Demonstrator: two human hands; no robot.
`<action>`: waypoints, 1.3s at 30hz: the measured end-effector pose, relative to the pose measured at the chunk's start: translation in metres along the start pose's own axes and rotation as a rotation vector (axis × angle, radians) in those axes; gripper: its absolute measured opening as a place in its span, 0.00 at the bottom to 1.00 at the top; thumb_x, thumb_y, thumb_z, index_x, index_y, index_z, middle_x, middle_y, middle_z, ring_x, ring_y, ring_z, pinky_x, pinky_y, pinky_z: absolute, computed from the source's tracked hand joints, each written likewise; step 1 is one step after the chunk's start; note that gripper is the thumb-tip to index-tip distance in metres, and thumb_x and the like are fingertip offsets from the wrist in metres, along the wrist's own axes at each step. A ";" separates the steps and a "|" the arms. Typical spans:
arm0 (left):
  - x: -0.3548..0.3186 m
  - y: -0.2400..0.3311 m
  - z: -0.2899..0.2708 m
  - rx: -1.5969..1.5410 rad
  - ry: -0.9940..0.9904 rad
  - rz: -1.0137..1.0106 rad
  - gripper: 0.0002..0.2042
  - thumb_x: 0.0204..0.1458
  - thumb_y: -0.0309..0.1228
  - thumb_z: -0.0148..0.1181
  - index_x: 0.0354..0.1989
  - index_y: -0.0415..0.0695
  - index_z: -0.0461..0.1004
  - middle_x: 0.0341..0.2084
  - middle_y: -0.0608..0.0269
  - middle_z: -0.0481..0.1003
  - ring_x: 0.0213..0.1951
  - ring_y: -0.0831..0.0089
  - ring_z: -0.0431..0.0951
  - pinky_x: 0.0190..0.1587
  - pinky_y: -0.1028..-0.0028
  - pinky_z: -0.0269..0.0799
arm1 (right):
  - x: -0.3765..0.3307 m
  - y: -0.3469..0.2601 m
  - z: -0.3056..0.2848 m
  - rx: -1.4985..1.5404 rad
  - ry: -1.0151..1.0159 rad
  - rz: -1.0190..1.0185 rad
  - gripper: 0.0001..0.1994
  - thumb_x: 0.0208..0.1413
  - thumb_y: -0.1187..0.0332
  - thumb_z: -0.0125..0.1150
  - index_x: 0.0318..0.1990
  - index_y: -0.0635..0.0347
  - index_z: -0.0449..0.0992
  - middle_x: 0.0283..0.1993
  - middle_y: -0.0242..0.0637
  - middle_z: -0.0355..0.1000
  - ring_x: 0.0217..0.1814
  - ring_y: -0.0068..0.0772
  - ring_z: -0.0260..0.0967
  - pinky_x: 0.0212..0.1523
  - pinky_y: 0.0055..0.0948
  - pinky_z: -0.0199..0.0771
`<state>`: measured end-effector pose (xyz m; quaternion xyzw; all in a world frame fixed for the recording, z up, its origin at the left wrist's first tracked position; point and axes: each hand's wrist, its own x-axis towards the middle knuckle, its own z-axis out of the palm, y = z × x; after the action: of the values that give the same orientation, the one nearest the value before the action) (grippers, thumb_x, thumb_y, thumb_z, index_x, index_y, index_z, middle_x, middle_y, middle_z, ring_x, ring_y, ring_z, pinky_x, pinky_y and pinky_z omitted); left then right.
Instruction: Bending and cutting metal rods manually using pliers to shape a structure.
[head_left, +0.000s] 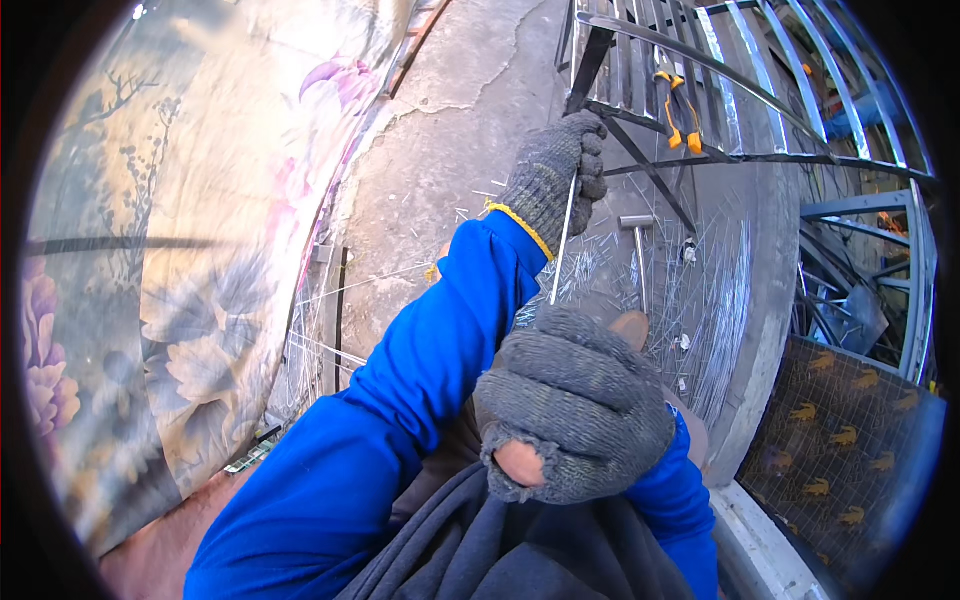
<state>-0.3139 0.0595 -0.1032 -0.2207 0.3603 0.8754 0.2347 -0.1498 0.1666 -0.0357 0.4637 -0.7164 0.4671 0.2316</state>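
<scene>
My left hand (555, 172), in a grey knit glove with a yellow cuff edge, is stretched out and closed around a thin metal rod (563, 248) that runs down toward me. Its upper end is hidden in the glove, close to the dark metal frame (650, 120). My right hand (575, 400), in a worn grey glove with a hole showing a fingertip, is bunched close to the camera; whether it holds anything is hidden. Both sleeves are bright blue.
Several thin metal rods (720, 300) lie scattered on the concrete floor. A hammer (638, 250) lies among them, and orange-handled pliers (680, 110) rest on the frame. A flower-patterned cloth (200, 250) covers the left. A dark patterned mat (850, 450) is at lower right.
</scene>
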 end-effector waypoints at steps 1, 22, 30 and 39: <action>-0.002 -0.004 0.001 -0.063 -0.026 0.020 0.06 0.66 0.29 0.54 0.41 0.39 0.73 0.18 0.76 0.69 0.14 0.86 0.66 0.16 0.82 0.62 | 0.000 0.000 0.001 0.017 -0.002 -0.012 0.14 0.51 0.60 0.68 0.44 0.49 0.80 0.49 0.37 0.74 0.54 0.43 0.73 0.58 0.54 0.76; -0.001 -0.022 0.005 0.068 -0.068 0.005 0.06 0.65 0.33 0.54 0.41 0.45 0.74 0.17 0.76 0.69 0.13 0.83 0.66 0.11 0.79 0.56 | -0.005 -0.005 0.004 0.179 -0.131 0.017 0.14 0.44 0.61 0.68 0.41 0.46 0.78 0.45 0.38 0.71 0.53 0.45 0.69 0.62 0.64 0.71; -0.005 -0.024 0.008 0.024 -0.075 0.043 0.06 0.65 0.29 0.56 0.42 0.38 0.71 0.16 0.76 0.67 0.13 0.84 0.64 0.16 0.80 0.56 | -0.007 -0.004 0.005 0.194 -0.099 0.034 0.16 0.43 0.62 0.70 0.42 0.49 0.78 0.46 0.38 0.72 0.52 0.46 0.71 0.60 0.63 0.72; -0.003 -0.024 0.003 0.019 -0.073 0.049 0.07 0.65 0.30 0.56 0.42 0.37 0.72 0.17 0.74 0.68 0.13 0.82 0.64 0.16 0.80 0.60 | -0.007 -0.002 0.009 0.151 -0.055 0.021 0.15 0.46 0.63 0.71 0.43 0.50 0.79 0.48 0.40 0.74 0.54 0.47 0.73 0.60 0.60 0.73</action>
<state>-0.2984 0.0758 -0.1119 -0.1776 0.3652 0.8848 0.2283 -0.1436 0.1617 -0.0439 0.4848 -0.6901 0.5093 0.1712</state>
